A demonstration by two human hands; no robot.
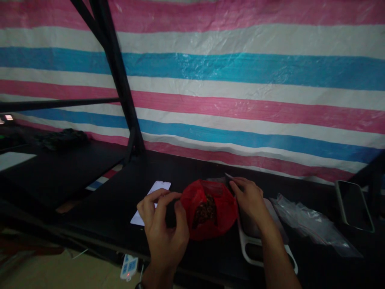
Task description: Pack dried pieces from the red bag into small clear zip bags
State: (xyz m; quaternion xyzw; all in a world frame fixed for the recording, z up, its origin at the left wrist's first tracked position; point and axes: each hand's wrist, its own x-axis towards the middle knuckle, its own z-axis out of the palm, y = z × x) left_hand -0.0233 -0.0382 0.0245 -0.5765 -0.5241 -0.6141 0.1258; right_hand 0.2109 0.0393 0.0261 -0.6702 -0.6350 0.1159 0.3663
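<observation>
A red plastic bag point(224, 222) stands with its mouth open on the black table, and small brown bits point(206, 210) lie inside it. My left hand point(165, 226) is at the bag's left rim, fingers curled, with the index finger and thumb closed at its edge. Beyond the right rim, my right hand point(248, 196) pinches a thin, pale-edged piece whose kind I cannot make out. Under my right forearm lies a white-framed device like a small scale point(251, 247), partly hidden. Behind my left fingers a phone with a lit white screen point(159, 185) lies flat.
Clear zip bags point(313, 222) are piled to the right, with a dark-screened phone point(355, 204) beyond them. A black metal post point(116, 76) rises at the left. Striped sheeting point(240, 66) hangs behind the table. A white power strip point(129, 267) hangs below the front edge.
</observation>
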